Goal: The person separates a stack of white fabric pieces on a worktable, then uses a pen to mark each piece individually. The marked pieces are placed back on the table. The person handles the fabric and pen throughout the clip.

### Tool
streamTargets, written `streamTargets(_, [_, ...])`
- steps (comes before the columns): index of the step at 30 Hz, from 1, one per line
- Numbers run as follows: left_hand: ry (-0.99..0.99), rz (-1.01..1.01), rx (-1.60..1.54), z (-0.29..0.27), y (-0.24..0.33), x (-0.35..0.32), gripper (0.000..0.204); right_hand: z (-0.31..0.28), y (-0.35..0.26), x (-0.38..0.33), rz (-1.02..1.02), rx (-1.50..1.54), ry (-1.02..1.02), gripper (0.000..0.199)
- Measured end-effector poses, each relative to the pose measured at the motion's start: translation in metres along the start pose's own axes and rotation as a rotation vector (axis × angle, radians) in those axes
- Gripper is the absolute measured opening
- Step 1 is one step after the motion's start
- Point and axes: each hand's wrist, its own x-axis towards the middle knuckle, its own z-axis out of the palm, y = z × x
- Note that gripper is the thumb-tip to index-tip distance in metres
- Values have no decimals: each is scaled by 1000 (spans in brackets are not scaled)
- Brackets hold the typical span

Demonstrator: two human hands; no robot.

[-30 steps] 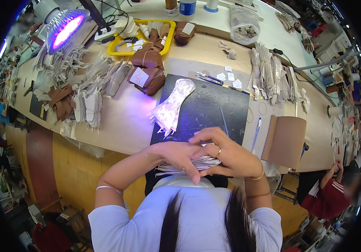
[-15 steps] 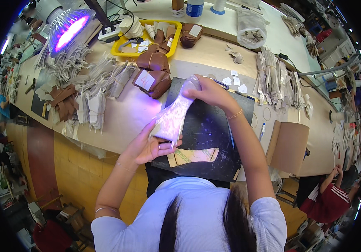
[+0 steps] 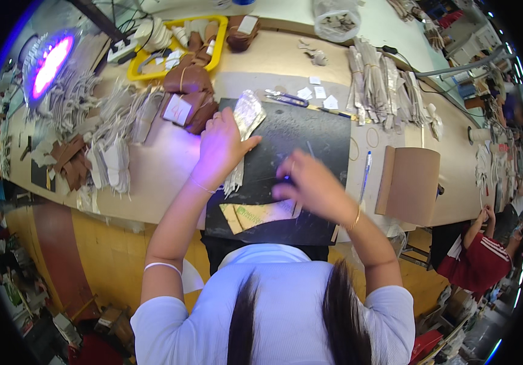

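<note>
My left hand (image 3: 222,143) is closed over the left edge of a bundle of shiny, whitish cut pieces (image 3: 250,112), its thumb stretched across them. The bundle lies on the black cutting mat (image 3: 310,125), and loose layered ends stick out below the hand. My right hand (image 3: 313,188) hovers over the mat, smeared by motion, fingers curled. A small dark blue spot shows between its thumb and fingers, and a thin pale stick (image 3: 310,148) appears just above it; what it holds is unclear. Under it lies a curved cream pattern piece (image 3: 252,214) with green print.
A lit purple lamp (image 3: 51,67) is at the left. Brown wrapped bundles (image 3: 188,97) sit below a yellow tray (image 3: 146,76). A utility knife (image 3: 287,98), paper tags (image 3: 319,92), a pen (image 3: 368,167) and a brown roll (image 3: 410,182) lie about the mat.
The shiny bundle has gone from being held up by both hands to lying on the mat under my left hand. My right hand has let go and moved down toward the pattern piece.
</note>
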Motion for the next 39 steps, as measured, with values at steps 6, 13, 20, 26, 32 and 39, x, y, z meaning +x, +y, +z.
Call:
streamTargets(6, [-264,0,-14,7,-6,16,55,50,1,-55,4,-226,106,37])
streamTargets(13, [-542,420,-52,-7,3,-36,58,11,-14,-71,-79,241,-183,18])
streamTargets(20, [-473,154,-407,-49,-17,-48,61,3,-21,-40,-2,573,9,16])
streamTargets(26, [-167,315,-354,-75,-28,-67,38,25,-20,2,-110,89,246,17])
streamTargets(32, [21,451,-252,-16,4,-114,35,15,23,-3,97,-111,583,24])
streamTargets(39, [48,422,-337,-7,-3,-113,32,25,53,-28,434,-110,383,19])
